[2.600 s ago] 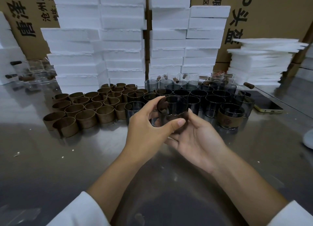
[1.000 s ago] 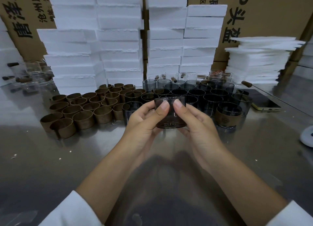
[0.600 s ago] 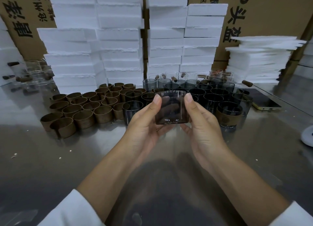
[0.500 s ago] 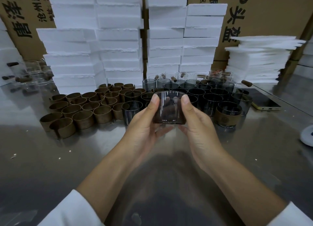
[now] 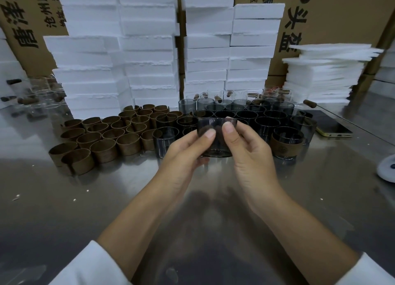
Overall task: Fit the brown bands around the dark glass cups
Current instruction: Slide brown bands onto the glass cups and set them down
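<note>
Brown bands (image 5: pixel 126 145) left, foam stacks (image 5: pixel 147 49) behind.

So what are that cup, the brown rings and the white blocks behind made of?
Cup: tinted smoky glass, glossy; shapes behind show through it and its rim glints.
Brown rings: matte, perhaps leather or thin wood veneer; curled, split strips, can't tell which.
White blocks: likely foam; dull white with ragged edges.

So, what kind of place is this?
Probably a packing bench in a small factory or warehouse: rows of dark glass cups and brown bands on a steel table, stacked white foam boxes and printed cartons behind.
</note>
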The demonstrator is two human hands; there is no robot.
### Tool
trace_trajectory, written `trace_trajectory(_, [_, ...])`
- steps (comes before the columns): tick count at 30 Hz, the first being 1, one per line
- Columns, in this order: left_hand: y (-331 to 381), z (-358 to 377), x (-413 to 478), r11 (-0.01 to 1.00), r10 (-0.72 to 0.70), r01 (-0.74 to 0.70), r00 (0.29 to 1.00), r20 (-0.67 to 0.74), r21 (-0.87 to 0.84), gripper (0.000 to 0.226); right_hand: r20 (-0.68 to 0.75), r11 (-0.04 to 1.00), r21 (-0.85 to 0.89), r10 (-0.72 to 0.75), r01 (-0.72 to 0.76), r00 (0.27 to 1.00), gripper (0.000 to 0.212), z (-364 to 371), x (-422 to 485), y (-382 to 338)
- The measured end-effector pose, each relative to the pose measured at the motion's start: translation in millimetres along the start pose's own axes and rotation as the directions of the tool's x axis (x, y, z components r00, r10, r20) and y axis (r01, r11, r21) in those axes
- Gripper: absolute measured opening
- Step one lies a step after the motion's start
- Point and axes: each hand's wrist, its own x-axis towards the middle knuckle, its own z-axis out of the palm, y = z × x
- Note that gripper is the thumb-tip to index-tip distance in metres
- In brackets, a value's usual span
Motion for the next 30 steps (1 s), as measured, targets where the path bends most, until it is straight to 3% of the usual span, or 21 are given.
trace_trajectory(3, [-1.6, 0.3, -1.8, 1.000, 0.025, -0.025, 1.000, 0.002, 0.003, 0.036, -0.012, 0.999, -0.034, 0.017, -0.018, 1.000, 0.058, 1.1, 0.3, 0.2])
trace_trajectory(6, [-4.3, -1.0, -1.3, 0.999, 0.031, -0.033, 0.996, -0.079, -0.025, 0.043, -0.049, 0.998, -0.052, 0.035, -0.037, 0.998, 0.061, 1.0, 0.4, 0.2])
trace_trajectory(10, [-4.3, -2.7, -0.6, 0.994, -0.002, -0.006, 0.998, -0.066, -0.113, 0.050, -0.071, 0.991, 0.027, 0.135, -0.133, 0.988, 0.072, -1.7, 2.9, -2.4])
trace_trajectory(14, [-1.6, -3.6, -0.8, 0.985, -0.038, 0.034, 0.999, -0.017, -0.172, 0.032, 0.000, 0.961, 0.103, 0.259, -0.257, 0.966, 0.065, -5.8, 4.7, -6.8])
trace_trajectory(20, [-1.0, -3.6, -1.3, 0.976, -0.046, 0.045, 0.999, -0.001, -0.214, 0.040, -0.005, 0.958, 0.075, 0.280, -0.279, 0.960, 0.064, -5.0, 4.1, -6.1])
trace_trajectory(24, [-1.5, -4.8, -1.2, 0.981, -0.037, 0.045, 0.998, 0.046, -0.189, 0.044, 0.082, 0.965, -0.034, 0.264, -0.262, 0.961, 0.041, 0.1, 1.5, -5.1])
trace_trajectory(27, [-2.5, -4.7, 0.5, 0.994, -0.030, 0.025, 0.998, -0.048, -0.110, 0.048, 0.111, 0.972, -0.057, 0.231, -0.226, 0.967, 0.042, -0.9, 0.4, -4.6])
trace_trajectory(30, [-3.6, -7.5, 2.1, 0.997, -0.011, 0.000, 0.989, -0.148, -0.073, 0.060, 0.039, 0.981, -0.054, 0.187, -0.185, 0.981, 0.052, -1.3, 0.4, -3.7])
